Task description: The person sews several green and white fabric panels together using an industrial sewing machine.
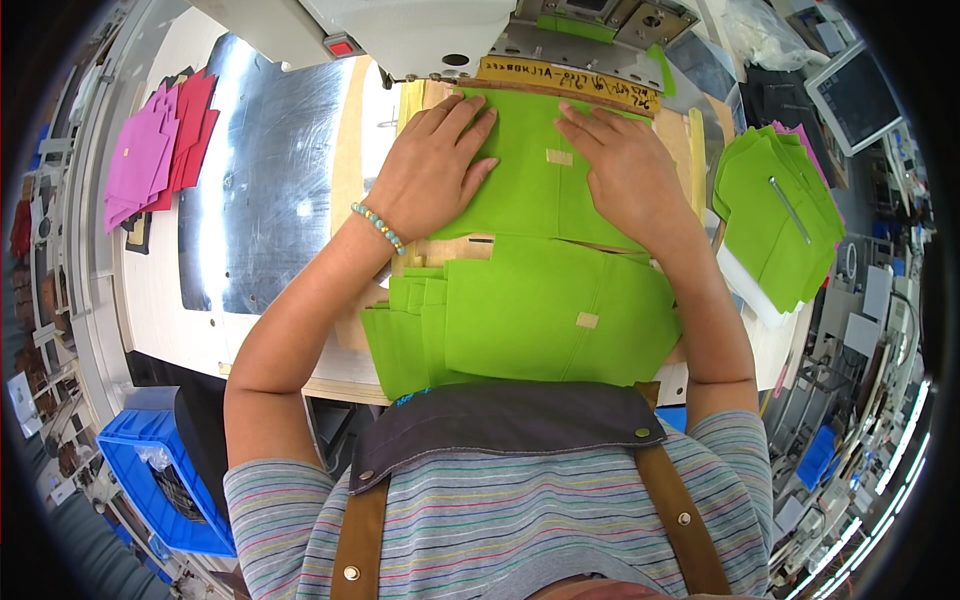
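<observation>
Both the left hand (pixel 432 165) and right hand (pixel 622 170) press flat, fingers spread and grasping nothing, on a green fabric piece (pixel 535 190) beneath the sewing machine (pixel 420 35).

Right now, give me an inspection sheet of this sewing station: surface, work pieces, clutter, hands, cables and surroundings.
Surface: pale wooden table with a shiny metal plate.
Job's things: green fabric piece lies flat under the machine head; green stack at the near edge.
Clutter: pink and red pieces far left; second green pile right.
Hands: left hand and right hand press flat on the piece, holding nothing.
Cables: nothing seen.
Surroundings: blue crate lower left, screen upper right.
</observation>
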`<state>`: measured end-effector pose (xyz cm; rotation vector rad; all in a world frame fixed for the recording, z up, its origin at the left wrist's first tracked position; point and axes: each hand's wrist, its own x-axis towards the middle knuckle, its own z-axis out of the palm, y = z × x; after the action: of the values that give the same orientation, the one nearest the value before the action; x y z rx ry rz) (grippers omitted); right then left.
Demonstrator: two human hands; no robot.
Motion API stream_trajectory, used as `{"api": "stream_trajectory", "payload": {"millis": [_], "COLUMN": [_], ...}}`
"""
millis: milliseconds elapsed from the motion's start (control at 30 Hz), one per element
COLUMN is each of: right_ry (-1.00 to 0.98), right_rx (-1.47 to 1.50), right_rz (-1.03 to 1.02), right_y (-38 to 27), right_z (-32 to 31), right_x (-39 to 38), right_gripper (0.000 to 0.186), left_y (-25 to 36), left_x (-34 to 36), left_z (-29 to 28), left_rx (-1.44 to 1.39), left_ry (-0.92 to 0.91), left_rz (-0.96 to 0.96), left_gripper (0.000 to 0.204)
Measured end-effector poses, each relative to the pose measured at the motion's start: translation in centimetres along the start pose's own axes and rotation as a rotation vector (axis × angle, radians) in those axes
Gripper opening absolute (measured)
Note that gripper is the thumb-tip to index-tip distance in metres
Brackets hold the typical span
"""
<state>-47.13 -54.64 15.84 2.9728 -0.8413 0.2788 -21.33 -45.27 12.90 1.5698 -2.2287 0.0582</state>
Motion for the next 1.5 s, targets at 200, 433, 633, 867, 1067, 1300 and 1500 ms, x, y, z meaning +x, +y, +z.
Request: {"api": "stream_trajectory", "payload": {"millis": [200, 433, 633, 867, 1067, 1300, 1500], "right_ry": [0.016, 0.016, 0.022, 0.01, 0.083, 0.059, -0.005], "right_rx": [0.016, 0.026, 0.03, 0.026, 0.05, 0.054, -0.015], "right_rz": [-0.012, -0.022, -0.022, -0.026, -0.042, -0.046, -0.024], "right_y": [0.0, 0.1, 0.0, -0.3, 0.1, -0.5, -1.9], "right_z": [0.1, 0.2, 0.2, 0.2, 0.3, 1.0, 0.9], "right_x": [0.1, 0.0, 0.0, 0.4, -0.1, 0.7, 1.9], "right_gripper": [0.05, 0.05, 0.051, 0.051, 0.051, 0.052, 0.055], "left_y": [0.0, -0.3, -0.6, -0.9, -0.5, -0.7, -1.6], "left_x": [0.2, 0.2, 0.3, 0.2, 0.5, 0.2, -0.5], "left_z": [0.0, 0.0, -0.2, -0.4, -0.8, -1.1, -1.3], "left_rx": [0.034, 0.055, 0.049, 0.093, 0.162, 0.211, 0.237], "left_ry": [0.008, 0.003, -0.005, -0.041, -0.103, -0.138, -0.11], "left_rz": [0.042, 0.069, 0.087, 0.09, 0.16, 0.101, 0.079], "left_gripper": [0.049, 0.049, 0.049, 0.049, 0.048, 0.047, 0.047]}}
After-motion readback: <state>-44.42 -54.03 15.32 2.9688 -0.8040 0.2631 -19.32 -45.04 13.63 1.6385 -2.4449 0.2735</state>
